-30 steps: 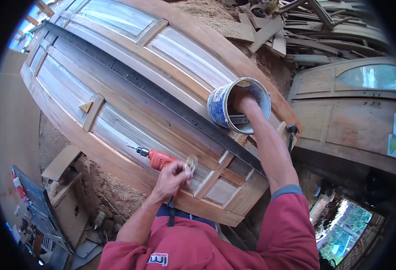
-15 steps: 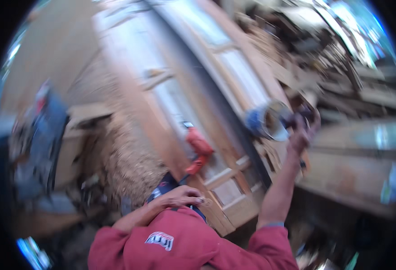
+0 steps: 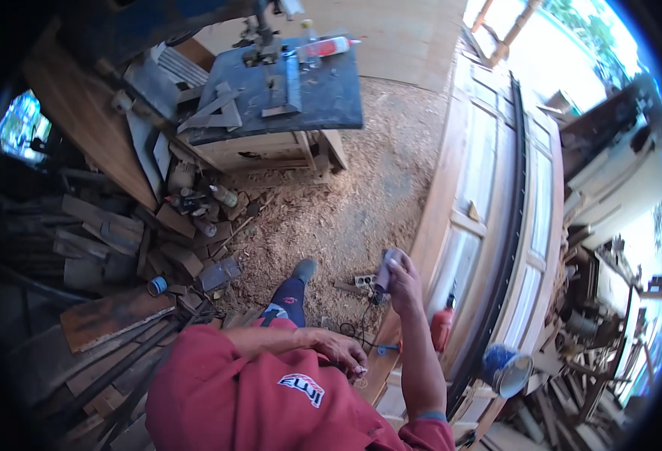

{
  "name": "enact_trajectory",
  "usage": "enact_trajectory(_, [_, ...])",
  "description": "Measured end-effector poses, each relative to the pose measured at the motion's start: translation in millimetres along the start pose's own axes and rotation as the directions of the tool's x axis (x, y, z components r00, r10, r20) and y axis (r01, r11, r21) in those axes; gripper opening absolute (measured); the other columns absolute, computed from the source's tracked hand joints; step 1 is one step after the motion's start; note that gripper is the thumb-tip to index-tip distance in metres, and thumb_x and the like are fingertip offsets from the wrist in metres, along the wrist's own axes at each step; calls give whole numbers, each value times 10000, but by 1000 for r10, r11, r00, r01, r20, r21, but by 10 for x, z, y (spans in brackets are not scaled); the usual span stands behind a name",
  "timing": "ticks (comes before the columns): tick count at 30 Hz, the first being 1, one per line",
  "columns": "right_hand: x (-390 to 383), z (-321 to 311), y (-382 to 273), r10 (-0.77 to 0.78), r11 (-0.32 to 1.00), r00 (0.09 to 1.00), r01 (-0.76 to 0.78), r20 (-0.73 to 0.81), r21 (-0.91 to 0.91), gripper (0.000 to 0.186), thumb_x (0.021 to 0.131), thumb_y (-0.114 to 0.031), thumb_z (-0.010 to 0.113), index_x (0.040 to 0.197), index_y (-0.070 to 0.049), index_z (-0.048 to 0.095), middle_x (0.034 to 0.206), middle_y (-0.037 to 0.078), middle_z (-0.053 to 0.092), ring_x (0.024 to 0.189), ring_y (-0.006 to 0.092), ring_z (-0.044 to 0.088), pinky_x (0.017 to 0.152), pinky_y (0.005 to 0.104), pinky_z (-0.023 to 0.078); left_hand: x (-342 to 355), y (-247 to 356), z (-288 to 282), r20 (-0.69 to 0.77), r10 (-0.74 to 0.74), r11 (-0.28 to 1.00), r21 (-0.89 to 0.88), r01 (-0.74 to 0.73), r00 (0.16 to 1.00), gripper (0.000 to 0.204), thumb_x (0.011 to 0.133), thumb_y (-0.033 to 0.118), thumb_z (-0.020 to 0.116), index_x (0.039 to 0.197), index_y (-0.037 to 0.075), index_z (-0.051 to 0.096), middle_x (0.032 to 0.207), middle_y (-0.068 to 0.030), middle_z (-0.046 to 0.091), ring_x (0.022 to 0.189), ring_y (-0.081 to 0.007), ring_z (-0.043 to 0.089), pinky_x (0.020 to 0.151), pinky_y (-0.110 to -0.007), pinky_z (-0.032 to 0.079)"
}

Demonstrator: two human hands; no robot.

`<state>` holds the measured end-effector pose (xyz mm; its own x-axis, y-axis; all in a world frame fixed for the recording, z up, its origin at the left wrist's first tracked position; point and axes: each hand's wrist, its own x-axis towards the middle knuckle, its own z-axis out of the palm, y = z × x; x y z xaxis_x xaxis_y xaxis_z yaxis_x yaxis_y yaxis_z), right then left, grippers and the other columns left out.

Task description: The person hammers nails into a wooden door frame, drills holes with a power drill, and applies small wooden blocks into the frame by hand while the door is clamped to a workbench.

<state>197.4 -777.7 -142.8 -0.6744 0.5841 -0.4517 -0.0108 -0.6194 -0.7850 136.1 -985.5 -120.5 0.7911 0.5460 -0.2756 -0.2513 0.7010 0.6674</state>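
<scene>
Grey with a purplish tint, a short blocky object (image 3: 384, 272) is held up in the right hand (image 3: 405, 284), over the sawdust floor (image 3: 391, 143) and just beside the long edge of a wooden door (image 3: 433, 225). It is gripped between the thumb and the fingers, which are bent around it and close together. By the left hand (image 3: 337, 349), held low in front of the red shirt (image 3: 248, 376), a small pale thing (image 3: 360, 370) is pinched at the fingertips; what it is cannot be told, and the other fingers are curled in.

On the door, a red drill (image 3: 441, 328) is laid near the right forearm, its bit pointed away from the body. A blue and white bucket (image 3: 504, 368) is set toward the near end, and a dark metal bar (image 3: 524, 158) is stretched lengthwise along the panels. A small wooden wedge (image 3: 473, 211) is rested on a crosspiece. Beyond the left hand, a white socket block (image 3: 363, 280) is seen on the floor, and farther off a red and white bottle (image 3: 326, 47) is laid on a blue table (image 3: 327, 101)
</scene>
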Motion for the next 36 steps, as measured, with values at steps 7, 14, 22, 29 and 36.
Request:
enact_trajectory(7, [2475,2542,-651,-136,850,985,171,106,-498,668,834,-345,778,1339,23,542,1099,236,696,968,270,710,763,358,586,-1359,-138,-870,-343,128,988,127,-89,931,284,1002,256,627,1166,32,683,940,-8,689,858,-96,608,761,-272,499])
enact_trajectory(14, [4253,3378,-985,-535,484,827,466,171,-741,617,892,-398,745,1311,25,582,1079,147,700,945,199,687,776,304,557,-1939,-1,-1311,-642,238,964,66,-257,729,208,952,132,699,1130,24,695,899,-7,689,781,-77,607,693,-256,505])
enact_trajectory(22, [1991,2039,-504,-103,865,995,95,10,-493,465,959,-277,655,1323,9,608,1135,110,699,1015,195,657,838,362,537,-2067,526,-1477,-677,306,877,-74,-475,670,137,903,84,756,1013,40,686,843,-19,671,702,-75,606,611,-234,489])
enact_trajectory(29, [-738,985,12,-243,883,957,151,-157,-444,336,936,-149,705,1215,34,665,1099,97,704,1014,179,670,857,310,549,-827,847,-1113,-528,136,902,-284,-325,838,168,997,153,638,1082,9,662,908,-88,705,809,-196,696,710,-321,576])
enact_trajectory(36, [-2407,49,132,-504,853,526,428,-685,-299,104,893,2,742,992,8,709,874,66,718,788,98,680,675,240,554,606,953,231,-299,-5,931,-350,-104,954,155,986,115,640,1075,-12,634,1056,-149,694,953,-249,695,836,-361,589])
